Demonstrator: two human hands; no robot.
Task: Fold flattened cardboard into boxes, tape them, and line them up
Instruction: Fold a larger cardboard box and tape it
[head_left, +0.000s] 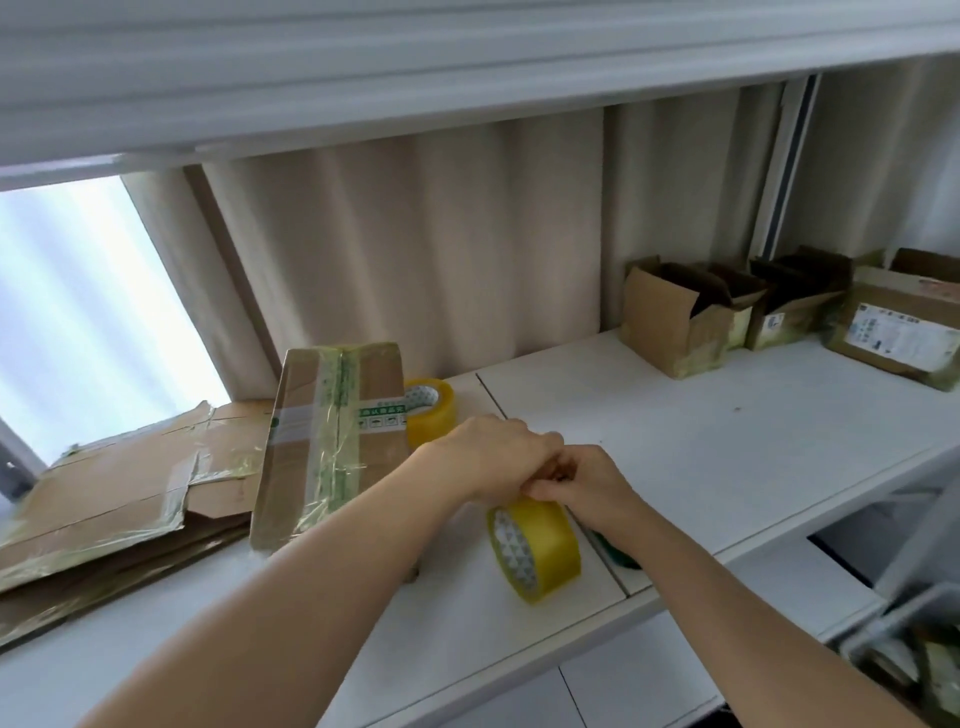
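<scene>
Nearest to me, just below centre, my two hands meet over a yellow roll of packing tape (535, 552) that stands on edge on the white tabletop (701, 441). My left hand (501, 460) has its fingers curled down over the top of the roll, and my right hand (587, 480) pinches at the same spot from the three o'clock side; both are gripping at the roll's top edge, though I cannot tell whether a loose tape end is between the fingertips. Something dark green (615, 553) peeks out under my right wrist, too hidden to name. Toward nine o'clock lies a stack of flattened brown cardboard sheets with old tape strips (119, 499), and leaning tilted against it is a flat brown cardboard box crossed with clear and green-printed tape (332, 441). Just behind that box, at about eleven o'clock from my hands, sits a second yellowish roll of tape (434, 408). Far off at two o'clock, three opened brown cardboard boxes (675, 317) stand in a row along the back of the table, before the beige pleated curtain (415, 249).
</scene>
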